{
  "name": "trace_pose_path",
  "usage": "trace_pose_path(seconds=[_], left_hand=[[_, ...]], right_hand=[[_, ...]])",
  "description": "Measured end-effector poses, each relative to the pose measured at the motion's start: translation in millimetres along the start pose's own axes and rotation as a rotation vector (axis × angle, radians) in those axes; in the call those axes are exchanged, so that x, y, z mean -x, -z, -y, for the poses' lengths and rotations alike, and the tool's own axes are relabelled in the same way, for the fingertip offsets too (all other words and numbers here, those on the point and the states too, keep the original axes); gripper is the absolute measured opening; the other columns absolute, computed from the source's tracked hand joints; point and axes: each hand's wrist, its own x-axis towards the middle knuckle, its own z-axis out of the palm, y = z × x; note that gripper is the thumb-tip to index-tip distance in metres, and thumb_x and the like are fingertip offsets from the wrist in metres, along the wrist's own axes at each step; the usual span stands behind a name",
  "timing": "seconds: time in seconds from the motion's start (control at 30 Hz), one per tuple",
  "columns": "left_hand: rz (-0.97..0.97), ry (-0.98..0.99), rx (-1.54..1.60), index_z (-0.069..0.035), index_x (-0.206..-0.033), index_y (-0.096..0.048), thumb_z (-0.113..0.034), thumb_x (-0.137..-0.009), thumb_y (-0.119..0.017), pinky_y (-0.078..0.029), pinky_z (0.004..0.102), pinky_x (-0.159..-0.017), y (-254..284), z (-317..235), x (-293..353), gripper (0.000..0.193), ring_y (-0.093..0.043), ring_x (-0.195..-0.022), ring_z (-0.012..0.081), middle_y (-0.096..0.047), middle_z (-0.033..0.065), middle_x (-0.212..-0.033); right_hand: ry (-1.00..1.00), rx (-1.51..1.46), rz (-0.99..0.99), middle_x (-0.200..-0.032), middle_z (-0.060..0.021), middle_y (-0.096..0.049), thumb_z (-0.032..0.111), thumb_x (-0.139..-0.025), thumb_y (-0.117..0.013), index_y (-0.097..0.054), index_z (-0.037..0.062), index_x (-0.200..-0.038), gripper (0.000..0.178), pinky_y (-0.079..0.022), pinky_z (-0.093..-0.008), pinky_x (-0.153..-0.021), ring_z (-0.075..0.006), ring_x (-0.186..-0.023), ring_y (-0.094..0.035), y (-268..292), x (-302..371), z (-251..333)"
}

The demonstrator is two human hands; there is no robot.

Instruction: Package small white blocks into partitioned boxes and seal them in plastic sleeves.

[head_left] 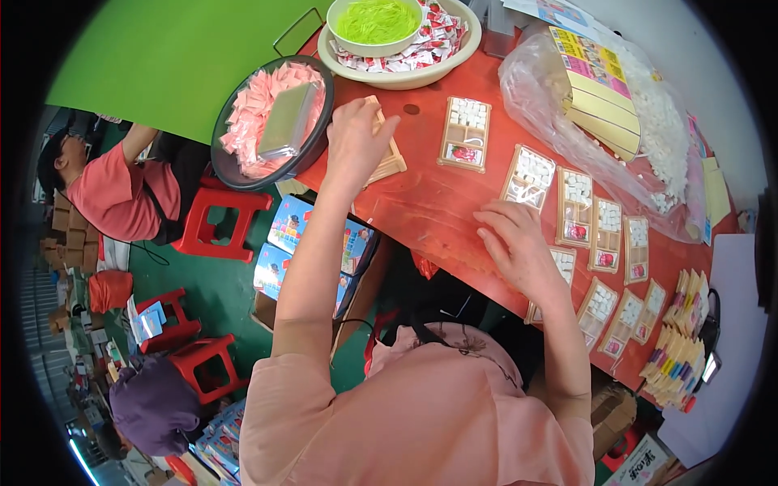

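At the left part of the red table, my left hand (356, 142) is closed over a light wooden tray (391, 162), with the thumb across it; the hand hides much of the tray. My right hand (519, 247) is open, fingers apart, at the lower edge of a wooden compartment tray (531, 172) holding white cubes and a white curved piece. Whether the fingers touch that tray I cannot tell. Between my hands, farther back, lies another compartment tray (464, 134) with white cubes and a red packet.
Several similar filled trays (575, 202) lie at the right. A black basin (314, 154) of pink packets and a cream basin (397, 81) with a green-filled bowl stand at the back left. A plastic bag (535, 77) of white pieces lies back right. Another person (134, 194) sits left.
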Motion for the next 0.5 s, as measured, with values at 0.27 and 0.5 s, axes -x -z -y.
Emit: trace_pose_path(seconds=[0.27,0.5], left_hand=[[0.085,-0.016,-0.203,-0.002,-0.134,-0.058,-0.042,-0.094,-0.066,-0.028,0.0580,-0.116,-14,11,30,0.057,-0.045,-0.139,0.0370,-0.055,0.0227,-0.141],[-0.124,-0.165,0.163,0.000,-0.111,-0.069,-0.024,-0.094,-0.069,-0.044,0.0476,-0.100,-13,-53,13,0.029,-0.059,-0.117,0.0326,-0.067,0.0173,-0.120]], right_hand=[[0.002,0.062,-0.056,-0.113,-0.0127,-0.065,0.008,-0.089,-0.069,-0.067,0.0040,-0.111,0.023,-0.043,-0.0444,-0.101,-0.0321,-0.113,-0.060,11,8,-16],[-0.064,0.413,-0.569,-0.100,-0.0160,-0.068,0.005,-0.091,-0.066,-0.068,-0.0003,-0.102,0.012,-0.050,-0.0432,-0.087,-0.0357,-0.098,-0.065,98,-50,-95]])
